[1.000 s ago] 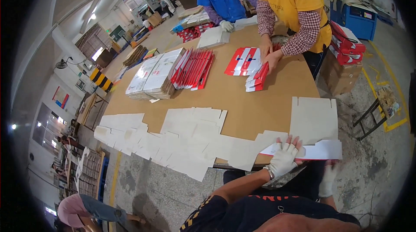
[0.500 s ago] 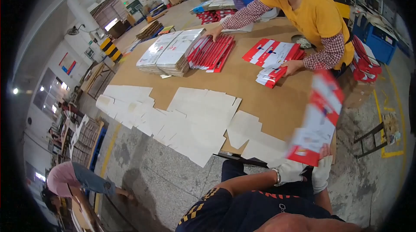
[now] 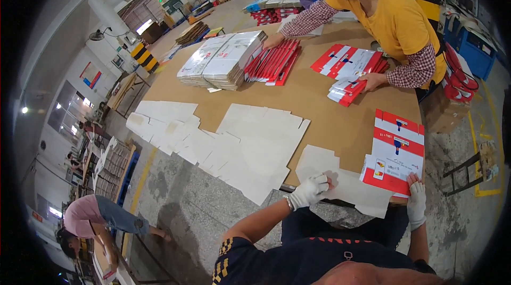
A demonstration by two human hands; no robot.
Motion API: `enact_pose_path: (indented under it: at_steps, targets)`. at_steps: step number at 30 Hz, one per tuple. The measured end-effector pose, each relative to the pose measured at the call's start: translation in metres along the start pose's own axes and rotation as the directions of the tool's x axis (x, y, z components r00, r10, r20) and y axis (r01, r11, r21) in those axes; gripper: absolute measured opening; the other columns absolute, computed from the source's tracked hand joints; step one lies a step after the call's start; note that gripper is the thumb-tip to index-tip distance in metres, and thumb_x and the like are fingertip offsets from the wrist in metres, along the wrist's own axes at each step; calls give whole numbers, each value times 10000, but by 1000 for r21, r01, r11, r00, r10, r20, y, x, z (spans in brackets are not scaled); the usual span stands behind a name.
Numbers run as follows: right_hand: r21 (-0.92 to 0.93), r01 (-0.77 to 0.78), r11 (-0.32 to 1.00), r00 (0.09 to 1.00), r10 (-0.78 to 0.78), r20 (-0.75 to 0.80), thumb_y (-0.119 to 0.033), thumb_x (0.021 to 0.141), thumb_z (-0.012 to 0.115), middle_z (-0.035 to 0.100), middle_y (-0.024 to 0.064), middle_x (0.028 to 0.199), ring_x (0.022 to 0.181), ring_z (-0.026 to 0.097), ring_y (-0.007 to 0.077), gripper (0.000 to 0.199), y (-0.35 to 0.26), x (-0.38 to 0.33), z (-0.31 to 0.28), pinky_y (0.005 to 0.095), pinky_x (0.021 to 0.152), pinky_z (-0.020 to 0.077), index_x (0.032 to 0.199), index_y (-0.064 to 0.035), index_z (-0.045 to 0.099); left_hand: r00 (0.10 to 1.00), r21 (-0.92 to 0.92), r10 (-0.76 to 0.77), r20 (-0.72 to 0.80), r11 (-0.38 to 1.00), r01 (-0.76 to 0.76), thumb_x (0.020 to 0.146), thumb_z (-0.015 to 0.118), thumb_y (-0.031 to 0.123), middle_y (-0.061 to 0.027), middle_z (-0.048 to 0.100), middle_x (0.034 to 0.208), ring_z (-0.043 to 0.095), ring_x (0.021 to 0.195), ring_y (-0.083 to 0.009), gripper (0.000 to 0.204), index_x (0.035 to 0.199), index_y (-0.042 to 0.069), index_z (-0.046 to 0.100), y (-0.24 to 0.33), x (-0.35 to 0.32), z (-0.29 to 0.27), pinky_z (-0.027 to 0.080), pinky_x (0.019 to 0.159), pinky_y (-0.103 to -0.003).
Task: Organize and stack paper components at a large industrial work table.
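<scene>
A flat red-and-white printed carton blank [image 3: 396, 152] lies at the table's near right corner and overlaps a plain white blank [image 3: 348, 185]. My right hand [image 3: 416, 205], in a white glove, rests at the printed blank's lower right corner with its fingers stretched out. Over the near left edge of the plain blank is my gloved left hand [image 3: 310, 192], fingers a little bent and apart, nothing visible in it. More plain white blanks [image 3: 261, 141] overlap along the near edge of the brown-topped table [image 3: 340, 125].
Across the table a person in yellow [image 3: 394, 19] handles a red-and-white carton pile [image 3: 346, 64]. Bundled white cartons [image 3: 221, 61] stand beside a fanned red stack [image 3: 274, 61]. A dark metal stand [image 3: 463, 173] is on the floor at right; someone in pink [image 3: 85, 216] bends at far left.
The printed blank has swung down from the air and lies flat at the right corner. My left hand has moved away from my right, leftward to the plain white blank.
</scene>
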State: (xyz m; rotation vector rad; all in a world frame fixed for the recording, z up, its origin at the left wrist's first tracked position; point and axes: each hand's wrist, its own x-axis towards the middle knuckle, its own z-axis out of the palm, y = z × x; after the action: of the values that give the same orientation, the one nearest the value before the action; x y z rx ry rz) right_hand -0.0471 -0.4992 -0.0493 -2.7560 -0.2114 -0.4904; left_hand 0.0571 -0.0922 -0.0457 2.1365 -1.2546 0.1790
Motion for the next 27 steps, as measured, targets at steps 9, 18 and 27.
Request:
enact_pose_path:
  at_steps: [9,18,27]
  targets:
    - [154,-89,984,994,98,-52,63,717,548,418,197,1428,1357,355,370,667,-4,-9,-6,459,1141,241,1371,1,430,899,173,-366,-241,895,411,810,668,257,-111,618,1008,603,861,-311,246,975,77,690,-3,45,46,501,674,-386]
    - [-20,190,982,940,-176,292,-342,772,683,456,95,1413,1339,360,332,633,-95,47,10,579,1104,199,1335,-113,504,956,368,-225,190,919,143,726,713,470,-164,384,1434,272,1384,-374,902,1433,59,331,30,51,-15,188,1084,-604]
    - [-30,201,979,949,-187,253,-361,779,671,465,93,1409,1336,369,322,632,-95,37,10,581,1112,178,1339,-122,506,866,238,-498,-49,836,494,688,784,174,-157,492,1338,410,1298,-349,883,1427,34,322,-11,-9,-40,301,1079,-456]
